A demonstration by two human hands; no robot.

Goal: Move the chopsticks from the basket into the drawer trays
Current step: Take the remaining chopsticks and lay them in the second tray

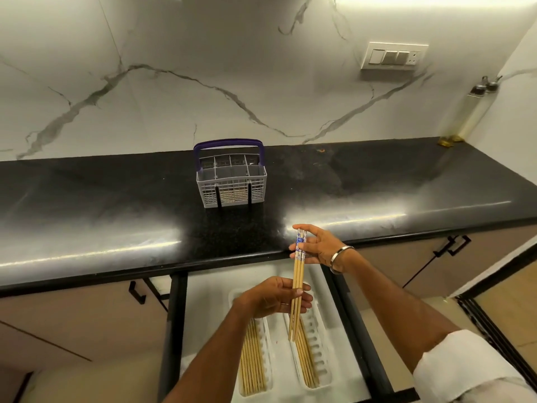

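We've got the light, stiff, slick bundle of blue-topped bamboo chopsticks [297, 282] pinched mid-shaft by our left hand [273, 298], our right hand [318, 247] curled around the tops.

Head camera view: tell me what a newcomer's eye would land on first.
First, the bundle of chopsticks with blue patterned tops, held near-upright between the left hand at mid-shaft and the right hand at the top, over the open drawer. Below them, two white trays in the drawer already hold rows of chopsticks. Behind, a grey basket with a purple handle stands on the black counter.
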